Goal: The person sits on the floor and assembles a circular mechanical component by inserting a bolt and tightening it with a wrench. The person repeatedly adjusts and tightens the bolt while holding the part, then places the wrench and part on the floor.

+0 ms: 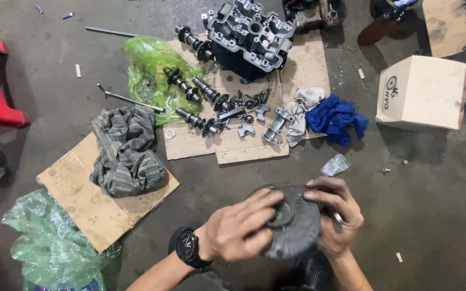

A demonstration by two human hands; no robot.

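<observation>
Down near the bottom of the view, both hands are wrapped round a grey round metal part (292, 223), a dished, ribbed casting held above the concrete floor (432, 199) close to the person's body. The left hand (241, 229), with a black wristwatch (189, 247) on it, lies flat across the face of the part, its fingers (262, 207) spread and pressing on the dark round hub in the middle. The right hand (335, 215) clamps the far rim, fingers curled over the top edge and gripping it. Further off, on flattened cardboard (254, 148), lie camshafts (195, 91), small rocker pieces and bolts, with a cylinder head (252, 37) behind them, a blue rag (338, 118) to one side, a striped cloth (125, 151) to the other and a cardboard box (422, 91) beyond the blue rag. To my eye the risk is grip: the casting looks heavy and possibly oily, held only by palm pressure and a rim hold, so a slip could drop it on the hard floor and chip an edge. A sharp twist on the hub could also pinch a fingertip.
</observation>
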